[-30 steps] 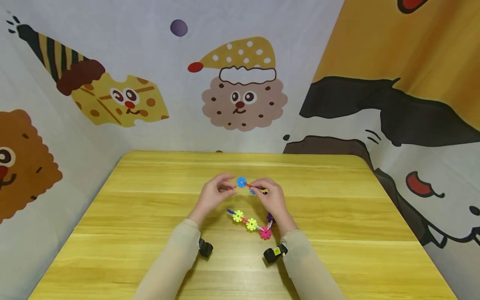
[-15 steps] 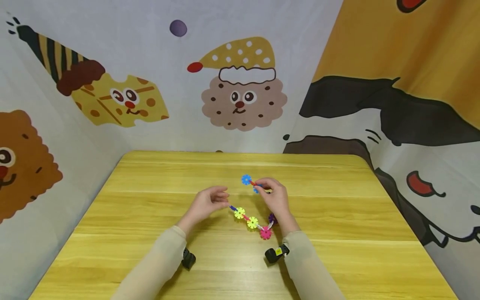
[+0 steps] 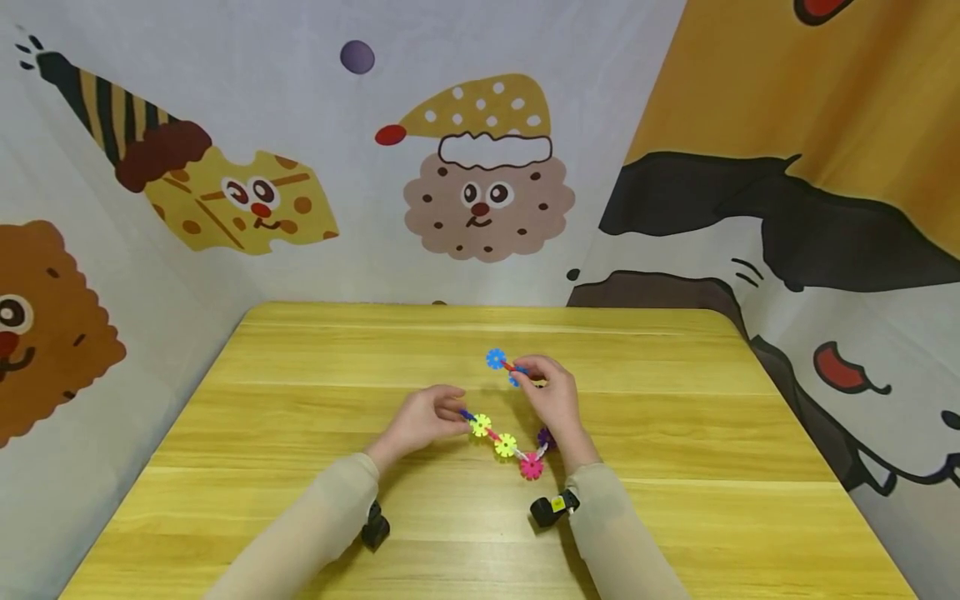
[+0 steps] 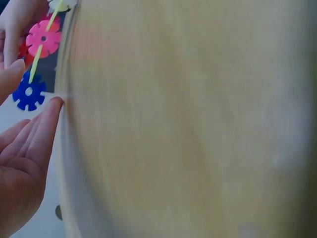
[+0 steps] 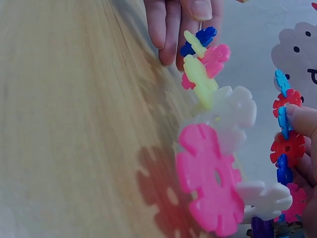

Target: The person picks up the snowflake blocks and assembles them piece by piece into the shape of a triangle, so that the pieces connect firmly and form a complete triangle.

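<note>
A chain of interlocking plastic snowflake discs [image 3: 506, 445] hangs in a curve over the table. My right hand [image 3: 553, 396] pinches it near one end, by a light blue disc [image 5: 284, 121] next to red ones. From there the chain passes behind that wrist, then through purple, white and pink [image 5: 210, 178] to yellow and a dark blue end disc [image 4: 28, 91]. Beside that dark blue end is my left hand [image 3: 426, 417], its thumb and fingers spread on either side. In the left wrist view a gap shows between its fingertips and the disc.
The wooden table [image 3: 360, 342] spreads under both hands. A cartoon-printed cloth [image 3: 300, 275] hangs behind it and at the sides. Each wrist carries a small black camera; the right one [image 3: 551, 508] bears a yellow label.
My left hand has left the light blue end, moving down and left, then back right to the dark blue end. My right hand has shifted slightly right, still pinching the chain.
</note>
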Motion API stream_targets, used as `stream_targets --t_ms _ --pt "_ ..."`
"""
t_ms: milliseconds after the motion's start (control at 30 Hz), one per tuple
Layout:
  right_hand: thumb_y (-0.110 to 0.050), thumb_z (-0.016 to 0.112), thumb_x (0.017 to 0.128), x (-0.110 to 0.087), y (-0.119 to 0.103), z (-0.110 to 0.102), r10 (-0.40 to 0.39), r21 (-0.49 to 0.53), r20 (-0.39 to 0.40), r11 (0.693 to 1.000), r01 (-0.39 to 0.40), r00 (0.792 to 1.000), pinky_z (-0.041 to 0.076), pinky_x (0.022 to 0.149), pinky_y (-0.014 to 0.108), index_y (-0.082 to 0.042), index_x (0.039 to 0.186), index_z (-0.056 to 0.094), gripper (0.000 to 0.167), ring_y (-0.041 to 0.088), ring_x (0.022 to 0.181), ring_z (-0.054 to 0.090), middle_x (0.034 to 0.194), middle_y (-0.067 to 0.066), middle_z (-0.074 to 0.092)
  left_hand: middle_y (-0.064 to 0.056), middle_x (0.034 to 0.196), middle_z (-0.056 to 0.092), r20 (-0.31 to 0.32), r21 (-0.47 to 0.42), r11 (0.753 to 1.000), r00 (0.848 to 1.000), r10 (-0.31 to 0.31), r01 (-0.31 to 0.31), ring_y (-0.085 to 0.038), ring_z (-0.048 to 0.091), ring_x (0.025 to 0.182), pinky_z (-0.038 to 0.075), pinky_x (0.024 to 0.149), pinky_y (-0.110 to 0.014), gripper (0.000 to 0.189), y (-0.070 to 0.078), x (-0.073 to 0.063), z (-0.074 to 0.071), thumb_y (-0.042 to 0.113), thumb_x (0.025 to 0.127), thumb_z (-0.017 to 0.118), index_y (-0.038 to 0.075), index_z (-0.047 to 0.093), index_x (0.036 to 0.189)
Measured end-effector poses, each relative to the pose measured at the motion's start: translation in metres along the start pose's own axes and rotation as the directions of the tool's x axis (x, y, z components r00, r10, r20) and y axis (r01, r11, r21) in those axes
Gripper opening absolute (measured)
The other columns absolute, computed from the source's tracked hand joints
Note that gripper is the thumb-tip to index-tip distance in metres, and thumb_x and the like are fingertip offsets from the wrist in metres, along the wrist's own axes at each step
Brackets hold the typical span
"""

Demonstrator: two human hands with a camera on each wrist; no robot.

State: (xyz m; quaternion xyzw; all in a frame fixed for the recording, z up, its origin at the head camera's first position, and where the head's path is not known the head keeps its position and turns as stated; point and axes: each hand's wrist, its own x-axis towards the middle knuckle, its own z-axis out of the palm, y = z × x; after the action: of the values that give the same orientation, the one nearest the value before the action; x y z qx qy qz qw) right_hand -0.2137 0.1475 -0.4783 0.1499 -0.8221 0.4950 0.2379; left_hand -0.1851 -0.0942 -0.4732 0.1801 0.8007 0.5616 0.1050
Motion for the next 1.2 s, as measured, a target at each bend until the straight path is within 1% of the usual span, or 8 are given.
stream_targets --t_ms 233,367,500,600,833,967,1033,1200 --pt "-0.008 0.077 0.087 -0.001 -0.003 0.0 0.014 0.006 0.01 1.0 -0.014 1.0 0.057 0.075 0.041 -0.007 0.1 0.074 0.014 0.022 0.08 0.067 0.097 0.007 0.071 -0.011 0.099 0.07 -0.021 -0.005 1.0 1.0 0.01 -0.01 -0.023 0.069 0.088 0.058 0.075 -0.028 0.047 -0.002 0.002 0.009 0.007 0.079 0.083 -0.009 0.062 0.118" --pt "-0.007 0.077 0.087 -0.001 -0.005 -0.001 0.025 0.016 0.015 1.0 -0.026 1.0 0.058 0.075 0.04 -0.005 0.101 0.074 0.014 0.023 0.08 0.068 0.097 0.008 0.071 -0.01 0.1 0.071 -0.056 0.025 0.998 0.997 0.051 -0.05 -0.02 0.068 0.087 0.057 0.075 -0.027 0.037 -0.002 0.003 0.012 0.009 0.081 0.083 -0.005 0.065 0.11" --pt "-0.004 0.077 0.086 0.0 -0.006 -0.002 0.044 0.038 0.034 0.998 -0.045 0.998 0.058 0.075 0.039 -0.005 0.102 0.073 0.016 0.025 0.081 0.068 0.095 0.009 0.07 -0.011 0.099 0.071 -0.094 0.01 0.996 0.992 0.085 -0.084 -0.021 0.067 0.087 0.057 0.076 -0.026 0.033 0.0 0.005 0.014 0.006 0.081 0.081 -0.006 0.066 0.107" --pt "-0.002 0.076 0.086 0.001 -0.006 -0.003 0.07 0.063 0.058 0.995 -0.074 0.996 0.057 0.076 0.04 -0.005 0.104 0.073 0.018 0.025 0.083 0.067 0.095 0.01 0.07 -0.01 0.099 0.07 -0.106 -0.019 0.997 0.992 0.074 -0.076 -0.022 0.067 0.087 0.056 0.076 -0.026 0.033 0.001 0.007 0.014 0.005 0.081 0.081 -0.007 0.065 0.108" --pt "-0.003 0.076 0.086 0.003 -0.002 -0.006 0.112 0.136 0.107 0.983 -0.126 0.988 0.056 0.079 0.033 -0.003 0.108 0.071 0.022 0.027 0.085 0.066 0.095 0.017 0.07 -0.009 0.097 0.071 -0.124 -0.054 0.998 0.992 0.029 -0.036 -0.02 0.068 0.086 0.057 0.075 -0.027 0.034 0.008 0.01 0.017 0.007 0.079 0.083 -0.005 0.067 0.106" --pt "-0.005 0.076 0.087 0.004 -0.004 -0.009 0.154 0.15 0.139 0.973 -0.175 0.978 0.055 0.08 0.031 -0.004 0.111 0.07 0.025 0.023 0.087 0.065 0.095 0.014 0.069 -0.007 0.095 0.07 -0.149 -0.072 0.997 0.989 0.008 -0.019 -0.019 0.067 0.084 0.057 0.074 -0.028 0.032 0.013 0.013 0.02 0.01 0.08 0.084 -0.005 0.069 0.104" --pt "-0.006 0.077 0.087 0.005 -0.006 -0.01 0.179 0.15 0.154 0.968 -0.202 0.972 0.054 0.078 0.028 -0.004 0.112 0.07 0.026 0.021 0.086 0.064 0.095 0.012 0.068 -0.006 0.093 0.07 -0.164 -0.079 0.997 0.986 -0.002 -0.011 -0.019 0.067 0.084 0.057 0.074 -0.028 0.032 0.015 0.015 0.023 0.01 0.079 0.084 -0.004 0.069 0.103" --pt "-0.011 0.074 0.091 0.006 -0.007 -0.013 0.221 0.156 0.2 0.955 -0.254 0.955 0.051 0.068 0.025 -0.002 0.118 0.067 0.03 0.021 0.084 0.062 0.101 0.012 0.067 -0.011 0.091 0.071 -0.208 -0.072 0.997 0.978 0.018 -0.033 -0.017 0.066 0.081 0.056 0.073 -0.027 0.031 0.016 0.02 0.029 0.005 0.079 0.082 -0.008 0.069 0.104"
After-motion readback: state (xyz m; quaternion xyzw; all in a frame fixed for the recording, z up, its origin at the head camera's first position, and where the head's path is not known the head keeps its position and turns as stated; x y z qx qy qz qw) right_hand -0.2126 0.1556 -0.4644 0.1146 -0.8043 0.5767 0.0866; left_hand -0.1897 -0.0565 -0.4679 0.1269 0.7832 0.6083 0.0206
